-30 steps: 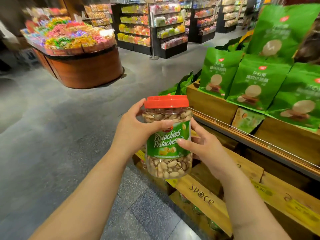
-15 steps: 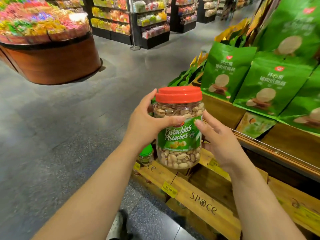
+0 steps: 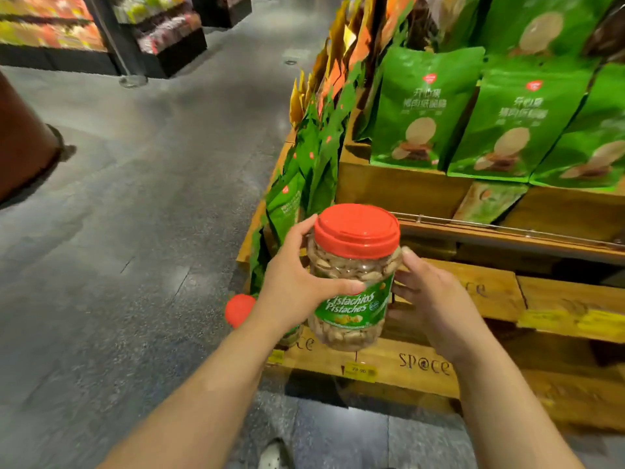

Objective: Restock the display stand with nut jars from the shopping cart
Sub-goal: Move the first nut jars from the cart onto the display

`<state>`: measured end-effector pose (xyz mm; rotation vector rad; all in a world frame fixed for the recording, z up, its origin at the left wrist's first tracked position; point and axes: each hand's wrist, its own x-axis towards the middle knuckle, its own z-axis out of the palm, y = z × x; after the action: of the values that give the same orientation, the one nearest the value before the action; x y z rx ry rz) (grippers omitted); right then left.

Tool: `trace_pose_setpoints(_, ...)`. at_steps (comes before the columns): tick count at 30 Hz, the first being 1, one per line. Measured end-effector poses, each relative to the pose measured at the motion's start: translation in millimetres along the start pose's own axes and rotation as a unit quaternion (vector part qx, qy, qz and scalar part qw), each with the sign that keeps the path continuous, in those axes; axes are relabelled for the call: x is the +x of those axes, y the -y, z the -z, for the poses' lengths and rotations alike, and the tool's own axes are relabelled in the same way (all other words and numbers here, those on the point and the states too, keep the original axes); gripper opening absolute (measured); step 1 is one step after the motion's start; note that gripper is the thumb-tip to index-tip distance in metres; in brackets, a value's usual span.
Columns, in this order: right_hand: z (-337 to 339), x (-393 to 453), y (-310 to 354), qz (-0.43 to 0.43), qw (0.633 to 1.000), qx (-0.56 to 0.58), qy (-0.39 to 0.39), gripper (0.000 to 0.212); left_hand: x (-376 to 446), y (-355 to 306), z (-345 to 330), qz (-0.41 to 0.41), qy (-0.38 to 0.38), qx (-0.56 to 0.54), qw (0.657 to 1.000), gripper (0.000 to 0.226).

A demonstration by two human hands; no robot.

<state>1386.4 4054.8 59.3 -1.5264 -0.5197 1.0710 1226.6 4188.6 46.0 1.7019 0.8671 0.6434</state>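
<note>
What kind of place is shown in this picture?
Most likely a supermarket aisle: green snack bags fill a wooden display stand, a yellow price tag hangs below, and stocked shelves stand behind.

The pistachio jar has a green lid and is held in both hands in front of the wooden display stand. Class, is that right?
Not quite: the head view shows the pistachio jar with a red lid. The rest holds: both the left hand and right hand hold it before the wooden display stand.
</note>
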Motion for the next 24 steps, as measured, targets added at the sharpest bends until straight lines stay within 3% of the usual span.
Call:
trace_pose_setpoints(9, -25, 46, -71, -0.076, 0.990, 0.027, -0.115, 0.046, 19, 100, -17, 0.043, 0.073, 0.025, 0.996, 0.117)
trace_pose_setpoints(12, -24, 69, -109, -0.100, 0.984, 0.038, -0.145, 0.061, 23, 135, -29, 0.071, 0.076, 0.036, 0.994, 0.123)
trace_pose_setpoints(17, -18, 112, -174, -0.149, 0.976, 0.059, -0.145, 0.060, 36, 209, -44, 0.143, 0.095, 0.032, 0.985, 0.132)
trace_pose_setpoints(21, -12, 143, -232, -0.183, 0.973, 0.059, -0.130, 0.095, 40, 270, -62, 0.163, 0.094, 0.025, 0.982, 0.131)
trace_pose_setpoints(24, -9, 162, -272, -0.205, 0.969, 0.062, -0.119, 0.106, 39, 315, -75, 0.179, 0.095, 0.006, 0.979, 0.131)
